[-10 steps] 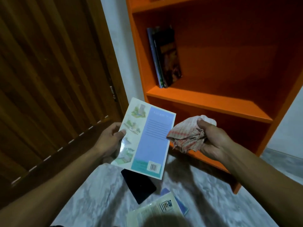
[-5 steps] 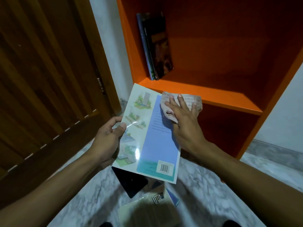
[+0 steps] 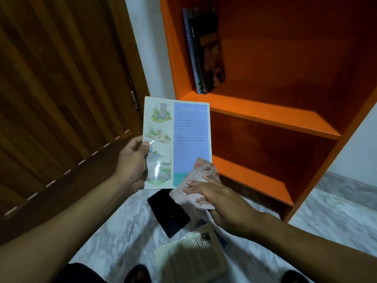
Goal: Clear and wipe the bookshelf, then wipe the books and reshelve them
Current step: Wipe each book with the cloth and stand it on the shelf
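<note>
Head view gives me one wooden door [image 3: 57, 99] filling the left side and one orange bookshelf [image 3: 265, 111] on the right, with pale wall between them and a marbled floor [image 3: 114, 231] below. I count two shelf boards in sight: the upper board carries two books [image 3: 206, 54] standing upright against the left wall of the unit, touching each other; the lower board [image 3: 251, 178] I see bare.

On the floor I make out a black flat item [image 3: 169, 213], one pale book [image 3: 193, 256] lying with a barcode facing up, and a blue edge just beside it that I cannot identify.

One thin book [image 3: 177, 144] is held up in front of the shelf, back cover toward me, a blue text panel on the right and four small illustrations down the left. My left hand [image 3: 132, 162] grips its left edge, thumb on the cover. My right hand [image 3: 220, 199] presses one crumpled pinkish cloth [image 3: 195, 184] against the book's lower right corner, fingers laid fairly flat on the cloth.
</note>
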The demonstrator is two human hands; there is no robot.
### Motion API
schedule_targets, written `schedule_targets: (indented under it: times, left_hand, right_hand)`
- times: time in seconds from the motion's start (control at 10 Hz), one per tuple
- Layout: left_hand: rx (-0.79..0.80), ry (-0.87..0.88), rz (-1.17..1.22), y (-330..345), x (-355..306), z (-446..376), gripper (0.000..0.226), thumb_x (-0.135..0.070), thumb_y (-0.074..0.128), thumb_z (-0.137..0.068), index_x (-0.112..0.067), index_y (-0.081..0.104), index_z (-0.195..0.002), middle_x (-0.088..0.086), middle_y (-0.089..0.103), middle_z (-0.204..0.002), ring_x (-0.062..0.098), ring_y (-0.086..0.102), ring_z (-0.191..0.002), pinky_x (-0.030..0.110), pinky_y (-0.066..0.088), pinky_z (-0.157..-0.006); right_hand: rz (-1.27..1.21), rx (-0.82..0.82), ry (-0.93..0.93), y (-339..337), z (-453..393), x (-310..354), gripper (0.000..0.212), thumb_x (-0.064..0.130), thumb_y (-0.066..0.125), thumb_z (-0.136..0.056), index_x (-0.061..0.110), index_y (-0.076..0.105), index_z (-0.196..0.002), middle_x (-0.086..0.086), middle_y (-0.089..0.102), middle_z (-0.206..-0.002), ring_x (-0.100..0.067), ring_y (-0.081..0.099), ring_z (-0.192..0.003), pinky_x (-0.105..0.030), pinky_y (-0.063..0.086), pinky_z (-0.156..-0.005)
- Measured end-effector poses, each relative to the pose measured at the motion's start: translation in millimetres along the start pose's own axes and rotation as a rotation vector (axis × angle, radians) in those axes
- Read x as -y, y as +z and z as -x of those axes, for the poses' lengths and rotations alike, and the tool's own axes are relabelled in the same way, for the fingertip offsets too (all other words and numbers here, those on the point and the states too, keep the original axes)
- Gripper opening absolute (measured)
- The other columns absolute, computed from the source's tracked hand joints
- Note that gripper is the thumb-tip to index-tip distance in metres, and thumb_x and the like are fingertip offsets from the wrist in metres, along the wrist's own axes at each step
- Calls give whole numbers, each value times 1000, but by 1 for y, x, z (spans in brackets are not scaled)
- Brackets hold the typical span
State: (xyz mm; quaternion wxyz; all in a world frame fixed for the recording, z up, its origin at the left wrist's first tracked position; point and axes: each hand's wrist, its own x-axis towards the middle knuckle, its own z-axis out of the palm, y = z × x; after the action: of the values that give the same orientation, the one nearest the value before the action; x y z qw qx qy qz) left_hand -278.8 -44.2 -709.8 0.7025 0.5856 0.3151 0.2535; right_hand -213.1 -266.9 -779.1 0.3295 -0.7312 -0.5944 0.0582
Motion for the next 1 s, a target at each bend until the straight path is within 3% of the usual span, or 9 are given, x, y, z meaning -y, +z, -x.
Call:
schedule_targets:
  times: [0.1,0.2,0.4,0.5,0.6,0.7,0.8,0.9,1.0]
  left_hand:
    - [3,15,-23,-5,-6,0,18,-23,45,-105,-21,61,-111,-1,77,-96,18,75,-73,31,55,-48]
    - [38,14,-111,-11,-6,0,18,-25,46,-105,-23,61,-112,4,76,-108,24,75,-86,30,55,-52]
    - [184,-22,-183,1,0,19,21,-21,44,-105,-13,59,-117,14,74,-107,21,74,-70,19,45,-38]
    - [282,-29,-189,17,4,31,20,-19,43,-105,-9,59,-115,18,74,-103,18,74,-63,17,43,-36]
    - [364,7,-226,36,10,39,20,-19,44,-105,-10,60,-114,19,74,-100,17,71,-56,15,41,-35]
    - [389,38,-207,53,18,42,20,-18,46,-105,-14,63,-113,19,74,-100,20,73,-65,23,52,-48]
    - [308,1,-72,61,25,34,20,-14,48,-104,-13,67,-109,16,74,-103,26,72,-88,32,57,-68]
    - [203,-31,-4,60,24,20,21,-7,49,-102,-13,69,-105,15,74,-104,24,70,-93,29,57,-71]
    - [115,-114,97,53,18,9,23,0,48,-99,-10,65,-111,20,73,-97,28,71,-78,35,60,-65]
  right_hand:
    - [-168,10,93,-8,-4,9,36,20,33,-91,12,59,-114,-1,67,-107,-10,61,-93,-27,50,-80]
    - [-368,-175,288,-21,-19,3,14,7,43,-101,11,56,-103,6,55,-73,1,51,-54,-16,41,-52]
    - [-749,-825,714,-67,-59,-20,24,25,39,-105,15,60,-100,-10,65,-80,-23,61,-65,-27,45,-59]
    - [-690,-990,641,-99,-72,-7,22,26,38,-106,13,56,-108,-15,58,-82,-24,56,-70,-32,43,-60]
    - [-400,-983,433,-103,-83,4,24,34,39,-104,21,57,-113,-11,64,-96,-26,63,-84,-47,52,-73]
    - [-22,-701,406,-78,-85,0,44,42,33,-100,35,44,-142,0,49,-148,-21,38,-142,-58,18,-118]
    - [155,-482,303,-50,-79,-1,52,31,36,-102,24,29,-153,2,20,-163,-9,4,-152,-46,-3,-123]
    - [133,-361,165,-23,-69,12,52,24,40,-102,19,31,-153,7,24,-160,11,0,-143,-35,-4,-124]
    - [-20,-301,168,-8,-55,24,50,19,42,-105,20,27,-153,22,19,-144,43,-21,-109,0,-16,-104]
